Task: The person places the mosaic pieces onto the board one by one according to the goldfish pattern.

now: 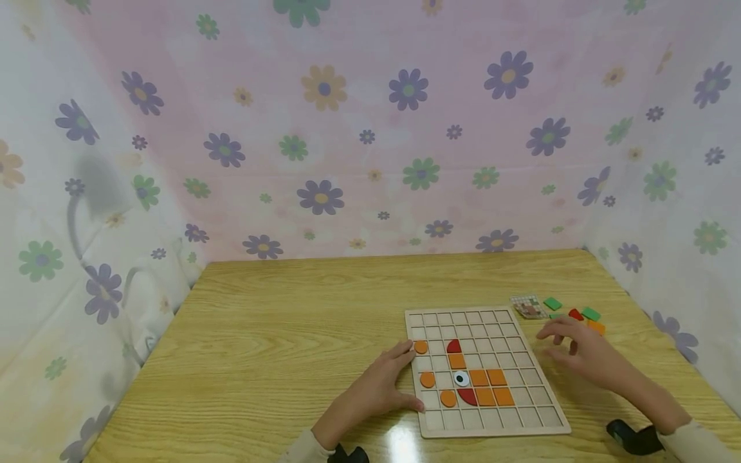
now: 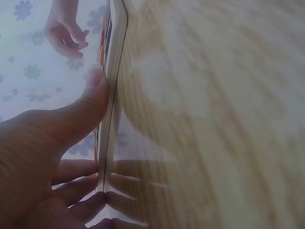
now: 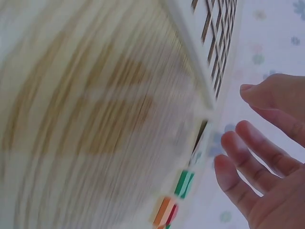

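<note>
Bottom edge: sleeves (image 1: 695,442) cut off. Lower centre: left hand (image 1: 379,386), fingers spread, touches grid board (image 1: 532,393), grips nothing. Lower right: right hand (image 1: 587,357), loosely bent, empty, partly hides green tile (image 1: 556,316). Card (image 1: 528,307) beyond: print illegible.

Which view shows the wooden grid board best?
Head view: the grid board lies wholly in frame, seen from above with its coloured pieces, the left hand at its edge. The left wrist view shows it nearly edge-on; the right wrist view catches only one slanted part.
</note>
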The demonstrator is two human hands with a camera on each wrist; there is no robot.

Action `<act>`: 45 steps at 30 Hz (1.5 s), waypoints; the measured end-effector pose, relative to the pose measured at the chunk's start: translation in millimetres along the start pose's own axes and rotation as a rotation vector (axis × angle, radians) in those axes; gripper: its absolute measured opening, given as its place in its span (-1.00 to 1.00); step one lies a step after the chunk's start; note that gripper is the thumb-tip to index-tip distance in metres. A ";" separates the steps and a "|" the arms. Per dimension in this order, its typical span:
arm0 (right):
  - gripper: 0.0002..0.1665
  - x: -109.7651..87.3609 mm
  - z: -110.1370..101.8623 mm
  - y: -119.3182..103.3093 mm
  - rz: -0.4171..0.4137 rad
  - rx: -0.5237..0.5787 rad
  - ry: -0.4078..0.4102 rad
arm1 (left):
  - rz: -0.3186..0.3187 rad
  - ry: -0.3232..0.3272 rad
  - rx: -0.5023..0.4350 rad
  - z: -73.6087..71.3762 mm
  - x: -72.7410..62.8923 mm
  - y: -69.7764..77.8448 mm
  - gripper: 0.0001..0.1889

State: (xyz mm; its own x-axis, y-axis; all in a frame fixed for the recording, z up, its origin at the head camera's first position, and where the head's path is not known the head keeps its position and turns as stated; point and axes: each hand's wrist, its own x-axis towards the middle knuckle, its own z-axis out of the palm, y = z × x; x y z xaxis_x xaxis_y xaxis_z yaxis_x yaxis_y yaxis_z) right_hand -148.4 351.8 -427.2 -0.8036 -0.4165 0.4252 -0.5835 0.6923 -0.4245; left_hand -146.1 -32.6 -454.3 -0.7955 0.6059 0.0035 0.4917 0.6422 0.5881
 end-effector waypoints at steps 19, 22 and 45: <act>-0.63 -20.4 -15.5 62.2 0.133 -0.177 0.015 | -0.005 -0.012 -0.004 1.0 1.2 -0.4 -0.02; -0.66 -22.4 -16.7 68.8 0.151 -0.198 -0.005 | -0.005 -0.012 -0.005 0.0 1.3 0.0 -0.01; -0.80 -23.3 -15.5 68.4 0.259 -0.097 -0.069 | 0.000 -0.016 -0.006 -3.1 -0.5 2.0 -0.03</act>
State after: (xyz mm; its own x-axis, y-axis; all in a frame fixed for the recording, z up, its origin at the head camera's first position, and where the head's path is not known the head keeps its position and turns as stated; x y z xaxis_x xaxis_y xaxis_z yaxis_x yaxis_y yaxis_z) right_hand -167.8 418.0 -453.8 -0.9326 -0.2548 0.2557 -0.3459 0.8330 -0.4318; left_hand -145.8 -33.1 -450.7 -0.7900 0.6130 -0.0095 0.4891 0.6395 0.5931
